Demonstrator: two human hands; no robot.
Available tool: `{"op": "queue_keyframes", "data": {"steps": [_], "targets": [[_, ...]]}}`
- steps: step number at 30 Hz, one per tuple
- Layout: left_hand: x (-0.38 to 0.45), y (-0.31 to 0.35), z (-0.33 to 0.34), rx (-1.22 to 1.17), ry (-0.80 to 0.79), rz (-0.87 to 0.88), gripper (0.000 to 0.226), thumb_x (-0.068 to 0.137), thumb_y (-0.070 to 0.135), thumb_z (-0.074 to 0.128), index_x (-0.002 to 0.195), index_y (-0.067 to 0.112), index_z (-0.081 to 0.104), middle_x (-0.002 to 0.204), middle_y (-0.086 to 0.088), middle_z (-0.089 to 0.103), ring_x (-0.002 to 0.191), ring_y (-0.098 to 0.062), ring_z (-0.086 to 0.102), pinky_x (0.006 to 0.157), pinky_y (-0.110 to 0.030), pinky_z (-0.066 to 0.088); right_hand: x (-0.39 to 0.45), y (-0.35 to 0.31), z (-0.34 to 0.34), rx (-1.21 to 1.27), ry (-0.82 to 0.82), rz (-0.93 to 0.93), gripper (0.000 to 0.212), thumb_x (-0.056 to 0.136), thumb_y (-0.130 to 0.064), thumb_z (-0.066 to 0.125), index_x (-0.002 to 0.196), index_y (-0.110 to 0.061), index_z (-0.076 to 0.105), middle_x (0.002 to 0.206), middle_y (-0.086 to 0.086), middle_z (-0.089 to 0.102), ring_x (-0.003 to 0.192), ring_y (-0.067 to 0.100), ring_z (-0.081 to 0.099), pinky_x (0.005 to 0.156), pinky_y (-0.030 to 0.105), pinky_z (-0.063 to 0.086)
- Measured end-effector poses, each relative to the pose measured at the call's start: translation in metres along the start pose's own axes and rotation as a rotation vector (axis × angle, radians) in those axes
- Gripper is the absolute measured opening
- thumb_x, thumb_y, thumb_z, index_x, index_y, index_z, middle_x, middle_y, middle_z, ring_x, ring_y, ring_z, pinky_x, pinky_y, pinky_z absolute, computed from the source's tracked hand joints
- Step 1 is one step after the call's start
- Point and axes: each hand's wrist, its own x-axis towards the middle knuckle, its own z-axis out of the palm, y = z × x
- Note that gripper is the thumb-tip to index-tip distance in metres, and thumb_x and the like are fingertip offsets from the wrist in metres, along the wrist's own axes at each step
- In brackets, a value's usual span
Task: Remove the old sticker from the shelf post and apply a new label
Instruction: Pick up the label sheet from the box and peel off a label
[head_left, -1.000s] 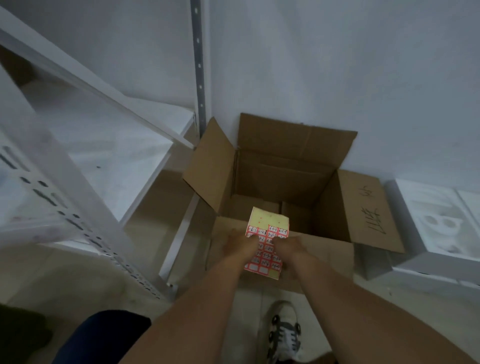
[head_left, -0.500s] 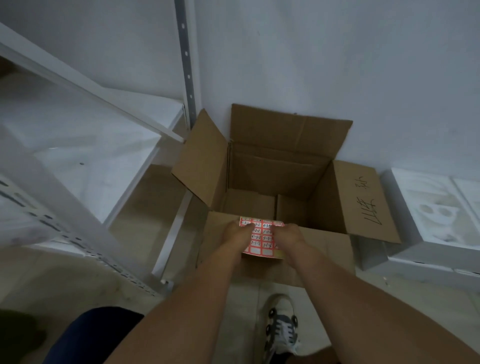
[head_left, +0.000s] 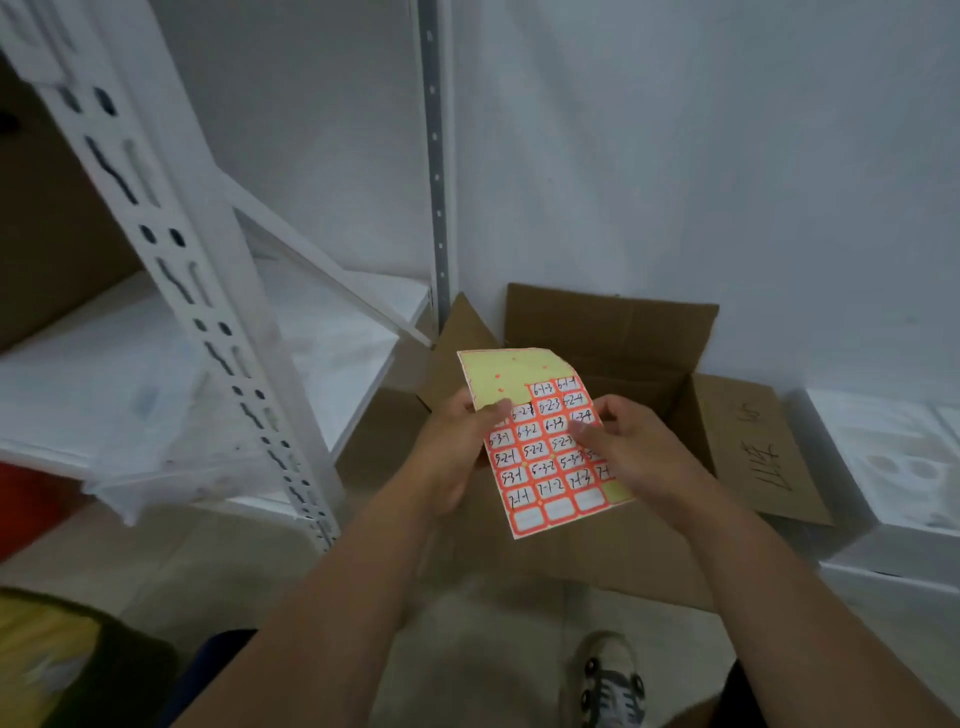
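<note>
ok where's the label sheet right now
In the head view the label sheet is low and centre, held between the left hand and right hand, in front of the open box by the wall.

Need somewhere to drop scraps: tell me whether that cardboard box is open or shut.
Open: the cardboard box has its flaps folded outward.

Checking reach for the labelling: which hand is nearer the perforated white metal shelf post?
Left. The left hand is just right of the post; the right hand lies farther right.
</note>
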Motion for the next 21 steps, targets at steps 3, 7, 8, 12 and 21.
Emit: {"op": "queue_keyframes", "data": {"steps": [3,7,8,12,21], "targets": [[-0.031,0.022,-0.011,-0.104,-0.001,0.052,0.020,0.094,0.028,0.061,0.111,0.019,0.062,0.101,0.001,0.075,0.089,-0.021,0.073,0.079,-0.038,0.056,-0.034,-0.011,0.000,0.000,-0.002,-0.093,0.013,0.093,-0.037,0.058,0.103,-0.030,0.055,0.097,-0.013,0.069,0.078,0.005,0.071,0.072,0.027,0.057],[-0.046,0.027,-0.023,-0.157,0.118,0.081,0.026,0.089,0.019,0.066,0.114,0.009,0.062,0.105,-0.007,0.074,0.093,-0.027,0.072,0.093,-0.050,0.053,-0.044,-0.013,-0.001,-0.083,0.005,-0.162,0.022,0.093,-0.040,0.057,0.113,-0.031,0.056,0.099,-0.014,0.069,0.081,0.004,0.069,0.068,0.021,0.053],[-0.047,0.025,-0.026,-0.229,0.164,0.080,0.027,0.089,0.016,0.066,0.115,0.009,0.061,0.107,-0.008,0.073,0.093,-0.027,0.072,0.092,-0.050,0.054,-0.043,-0.014,-0.003,0.011,0.036,-0.127,0.026,0.092,-0.040,0.058,0.116,-0.028,0.057,0.097,-0.010,0.070,0.082,0.007,0.070,0.069,0.025,0.055],[-0.046,0.025,-0.034,-0.523,0.314,0.083,0.024,0.088,0.011,0.069,0.107,0.020,0.059,0.109,-0.009,0.070,0.092,-0.029,0.072,0.085,-0.046,0.058,-0.036,-0.021,-0.005,0.552,-0.023,0.072,0.033,0.090,-0.036,0.062,0.116,-0.017,0.061,0.092,0.005,0.075,0.081,0.020,0.073,0.067,0.032,0.055],[-0.039,0.042,-0.030,-0.545,0.166,0.105,0.029,0.092,0.018,0.063,0.120,0.013,0.060,0.106,-0.009,0.073,0.091,-0.024,0.073,0.067,-0.033,0.060,-0.021,-0.041,0.026,1.041,0.077,-0.069,0.028,0.089,-0.012,0.064,0.116,-0.015,0.062,0.106,0.006,0.073,0.094,0.021,0.072,0.075,0.034,0.056]]}}
